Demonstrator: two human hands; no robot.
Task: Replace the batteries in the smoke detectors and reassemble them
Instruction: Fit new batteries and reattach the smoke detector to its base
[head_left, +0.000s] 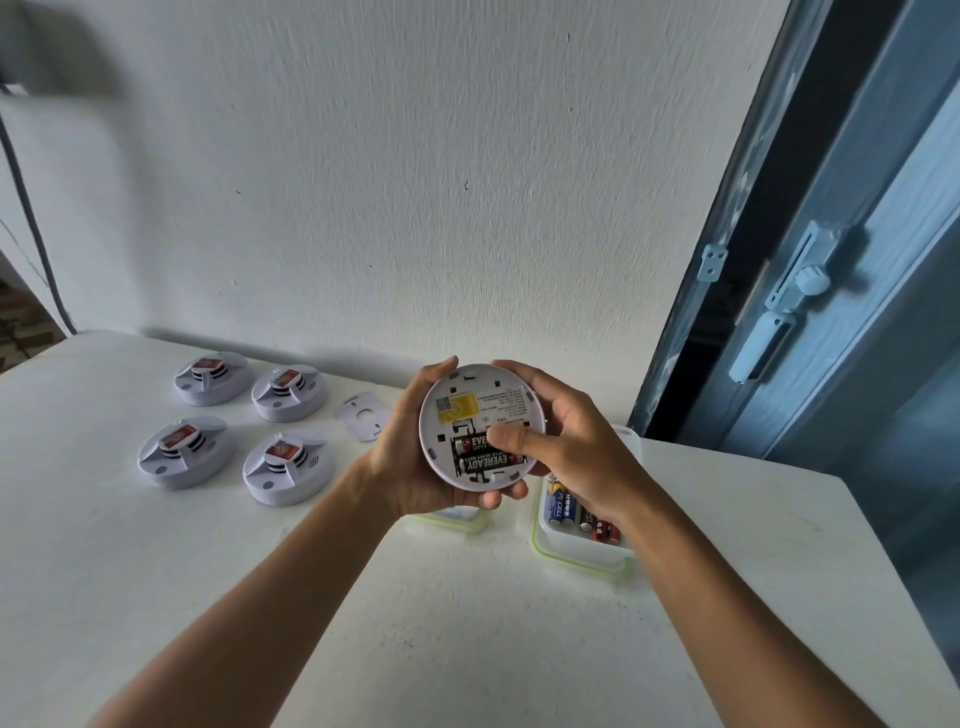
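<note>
The round white plastic smoke detector (480, 426) is held up above the white bench (467, 597), its back turned to the camera, showing a yellow label and two black batteries (480, 454) lying side by side in the compartment. The left hand (410, 457) cups the detector from its left side and from beneath, fingers curled round the rim, fingertips showing at the lower edge. The right hand (566, 441) grips the detector's right edge, its thumb laid across onto the upper battery. Both forearms reach up from the bottom of the view. Just right of and below the detector, a clear plastic box with a green rim (579, 558) holds loose batteries; a second such container (452, 519) sits under the left hand, mostly hidden. Left of the detector, a flat white mounting plate (363, 415) lies on the bench, and farther left stand four white smoke detectors (234, 431) with red stickers.
</note>
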